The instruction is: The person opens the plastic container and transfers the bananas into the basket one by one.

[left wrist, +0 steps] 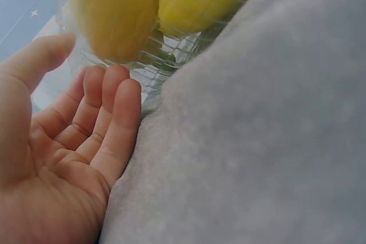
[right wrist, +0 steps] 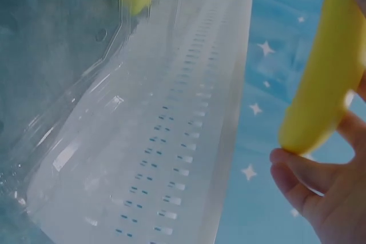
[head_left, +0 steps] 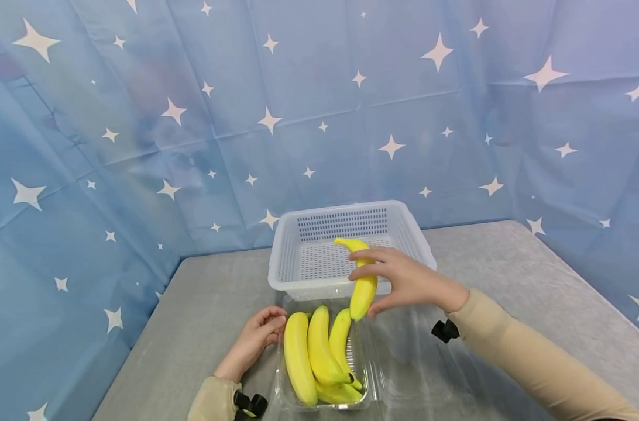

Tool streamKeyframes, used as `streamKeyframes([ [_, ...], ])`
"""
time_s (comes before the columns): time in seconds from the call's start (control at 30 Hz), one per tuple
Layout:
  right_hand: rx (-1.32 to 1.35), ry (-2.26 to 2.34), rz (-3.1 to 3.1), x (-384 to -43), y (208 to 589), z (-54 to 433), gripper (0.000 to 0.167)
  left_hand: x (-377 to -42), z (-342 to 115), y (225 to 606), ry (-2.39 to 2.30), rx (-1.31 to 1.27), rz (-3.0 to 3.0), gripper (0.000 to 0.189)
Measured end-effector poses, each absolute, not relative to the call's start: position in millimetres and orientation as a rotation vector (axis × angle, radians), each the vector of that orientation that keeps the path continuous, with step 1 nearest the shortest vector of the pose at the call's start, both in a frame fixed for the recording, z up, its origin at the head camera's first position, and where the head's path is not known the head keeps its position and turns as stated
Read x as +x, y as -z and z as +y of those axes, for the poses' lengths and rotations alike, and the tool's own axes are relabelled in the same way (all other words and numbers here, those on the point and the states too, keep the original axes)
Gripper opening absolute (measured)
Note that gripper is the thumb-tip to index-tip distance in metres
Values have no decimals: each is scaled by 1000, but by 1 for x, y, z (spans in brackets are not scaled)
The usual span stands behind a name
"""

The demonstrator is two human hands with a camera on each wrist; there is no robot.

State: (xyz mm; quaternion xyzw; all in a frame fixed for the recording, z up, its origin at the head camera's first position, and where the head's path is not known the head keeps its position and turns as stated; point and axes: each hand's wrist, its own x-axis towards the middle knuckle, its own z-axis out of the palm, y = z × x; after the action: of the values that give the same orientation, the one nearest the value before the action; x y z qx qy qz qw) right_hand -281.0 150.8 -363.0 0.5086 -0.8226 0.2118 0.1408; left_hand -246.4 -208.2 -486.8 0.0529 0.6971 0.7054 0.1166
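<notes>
My right hand (head_left: 406, 279) grips a yellow banana (head_left: 364, 295) between thumb and fingers, above the back right of a clear plastic box (head_left: 371, 383). In the right wrist view this banana (right wrist: 326, 72) hangs apart from the white basket. Inside the box lie several more bananas (head_left: 297, 356), some overlapping. Beside the box's left wall is my left hand (head_left: 252, 340), its fingers loosely bent and holding nothing. The left wrist view has those fingertips (left wrist: 124, 92) close against the clear wall; whether they touch it I cannot tell.
Behind the box stands a white slotted plastic basket (head_left: 298, 285). The box's clear lid (head_left: 419, 368) lies folded out to the right on the grey cloth-covered table (head_left: 203, 292). A blue curtain (head_left: 319, 146) with white stars rises behind and at both sides.
</notes>
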Motion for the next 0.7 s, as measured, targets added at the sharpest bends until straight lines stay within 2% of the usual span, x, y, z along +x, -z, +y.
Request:
streamKeyframes([
  [0.7,1430,-560,-2445,-296,346,157,64,-246,-210,486,-2054,189,2035,29],
])
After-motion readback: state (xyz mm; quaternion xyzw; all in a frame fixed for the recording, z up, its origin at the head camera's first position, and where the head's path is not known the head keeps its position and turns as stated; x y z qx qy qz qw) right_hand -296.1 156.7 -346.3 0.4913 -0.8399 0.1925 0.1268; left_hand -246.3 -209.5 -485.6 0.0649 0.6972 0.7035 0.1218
